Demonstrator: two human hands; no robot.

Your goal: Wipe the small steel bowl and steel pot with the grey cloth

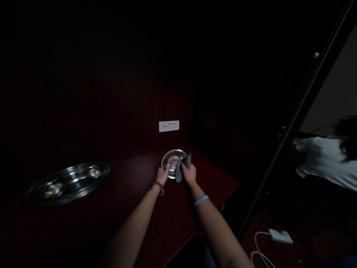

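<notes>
Ahead of me, a small round steel bowl (170, 160) is tilted above or on the dark red desk (134, 193); I cannot tell if it touches the surface. My left hand (163, 175) grips its near-left rim, thumb over the edge, with a beaded bracelet on the wrist. In my right hand (189, 173) is a bunched grey cloth (179, 173), pressed against the right side of the bowl's inside. A blue band circles that wrist. Far to the left lies a large shiny steel basin (75, 180).
A white socket panel (169, 126) sits on the dark wall behind the bowl. The desk's edge runs down at the right. Beyond a dark upright frame, a person in a white top (323, 158) is partly visible. A white power strip (281, 236) with a cable lies low right.
</notes>
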